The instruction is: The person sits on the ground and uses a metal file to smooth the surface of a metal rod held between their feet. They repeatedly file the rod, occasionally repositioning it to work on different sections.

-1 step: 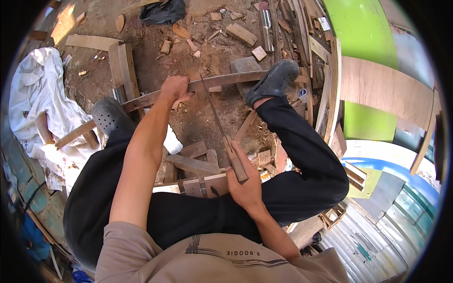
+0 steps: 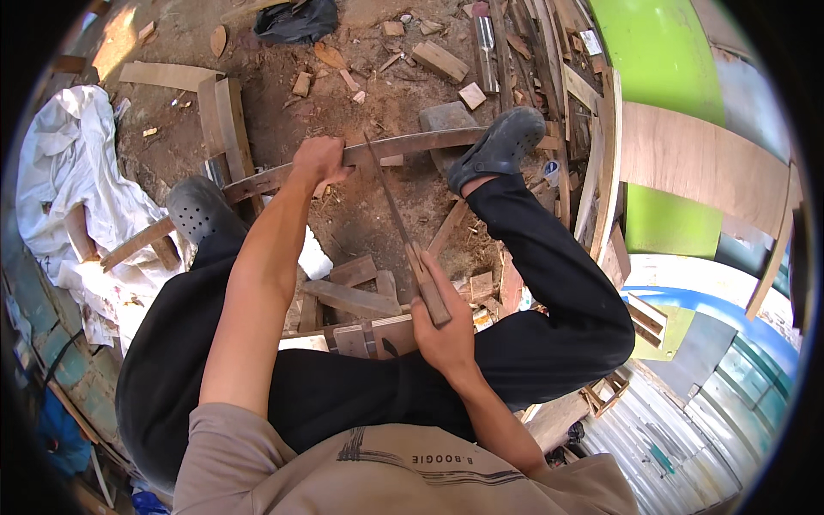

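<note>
A long, thin wooden strip (image 2: 416, 144) lies across in front of me, running from the white cloth to my right shoe. My left hand (image 2: 319, 161) is closed around this strip near its middle. In my right hand (image 2: 448, 333), fingers are wrapped round the wooden handle of a handsaw (image 2: 393, 209). Its narrow blade slants away from me, and the tip crosses the strip just right of my left hand. The left dark clog (image 2: 203, 212) and the right clog (image 2: 506, 146) are against the strip on either side.
Wood offcuts (image 2: 352, 299) lie between my legs, with more blocks (image 2: 439, 63) farther off. A white cloth (image 2: 73, 172) is heaped at the left. Long boards (image 2: 608, 163) and a green panel (image 2: 661, 60) stand along the right. A black plastic bag (image 2: 296, 21) lies at the far side.
My right hand and the handsaw have shifted very slightly away from me. My left hand and the wooden strip have stayed in place.
</note>
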